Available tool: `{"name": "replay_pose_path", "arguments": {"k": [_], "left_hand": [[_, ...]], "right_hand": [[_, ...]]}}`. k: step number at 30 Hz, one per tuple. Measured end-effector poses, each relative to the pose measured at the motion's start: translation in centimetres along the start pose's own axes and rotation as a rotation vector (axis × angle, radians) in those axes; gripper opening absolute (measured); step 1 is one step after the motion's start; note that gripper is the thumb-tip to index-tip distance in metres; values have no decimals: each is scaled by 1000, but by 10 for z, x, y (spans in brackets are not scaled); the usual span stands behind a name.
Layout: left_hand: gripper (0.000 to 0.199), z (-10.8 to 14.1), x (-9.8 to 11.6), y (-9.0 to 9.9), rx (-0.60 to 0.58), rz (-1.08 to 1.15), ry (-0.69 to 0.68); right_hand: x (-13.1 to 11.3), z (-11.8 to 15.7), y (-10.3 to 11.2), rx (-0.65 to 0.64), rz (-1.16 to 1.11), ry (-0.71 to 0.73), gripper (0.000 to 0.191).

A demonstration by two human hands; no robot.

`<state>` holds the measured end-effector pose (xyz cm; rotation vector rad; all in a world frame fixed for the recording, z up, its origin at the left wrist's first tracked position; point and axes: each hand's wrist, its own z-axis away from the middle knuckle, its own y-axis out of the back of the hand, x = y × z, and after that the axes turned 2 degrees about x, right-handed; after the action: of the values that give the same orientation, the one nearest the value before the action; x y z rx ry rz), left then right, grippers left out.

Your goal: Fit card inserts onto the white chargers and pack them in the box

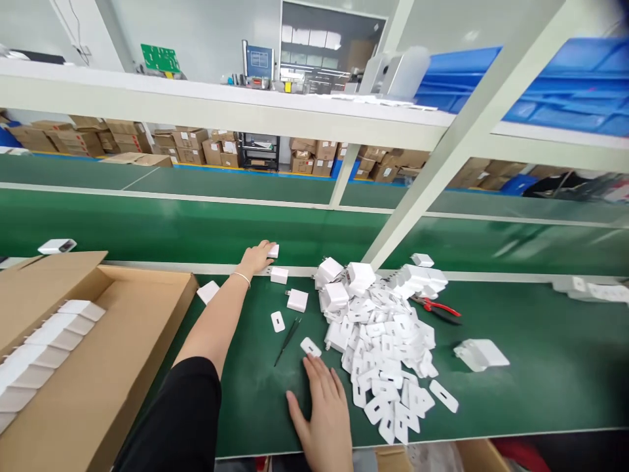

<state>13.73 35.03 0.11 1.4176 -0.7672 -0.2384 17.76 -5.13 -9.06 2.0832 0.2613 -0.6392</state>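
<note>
My left hand (256, 257) reaches to the far edge of the green bench, its fingers closed around a white charger (274, 251). Two more white plug chargers, one (279, 275) just below it and another (297, 300) nearer me, lie on the bench. My right hand (324, 410) rests near the front edge with fingers stretched out, its fingertips at a white slotted cover plate (310, 347). Another cover plate (278, 321) lies beside black tweezers (287, 342). To the right of my hands spreads a large heap of white cover plates (388, 347), with several chargers along its back.
An open cardboard box (147, 288) on the left holds a row of white chargers. Red-handled pliers (437, 308) lie right of the heap, near more chargers (481, 354). A slanted white post (422, 190) rises behind the heap. A green conveyor belt (196, 229) runs beyond the bench.
</note>
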Motion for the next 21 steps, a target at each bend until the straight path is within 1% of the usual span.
{"name": "replay_pose_path", "arguments": {"k": [2,4,7,9,12,14,15,18,21], "left_hand": [[41,0,1,-3,44,124,32],[37,4,-1,-1,122,260,84],[48,21,-6,10,290,502,173],[53,40,-5,22,385,698,208],[52,84,8,40,437,1006,175],[56,123,23,46,446,1164,117],[56,143,32,46,455,1219,89],[44,204,54,37,479,1312,32],[33,254,71,22,422,1283,-29]], "right_hand": [[-1,0,3,-7,4,17,45],[-2,0,3,12,36,-14,46],[-4,-1,0,36,96,-47,57],[-4,-1,-2,41,89,-26,51],[-3,0,-3,48,13,-3,31],[-2,2,-2,59,-41,0,23],[-2,2,-2,62,-66,6,20],[-1,4,-1,69,-133,35,16],[-1,5,-1,78,-162,55,16]]}}
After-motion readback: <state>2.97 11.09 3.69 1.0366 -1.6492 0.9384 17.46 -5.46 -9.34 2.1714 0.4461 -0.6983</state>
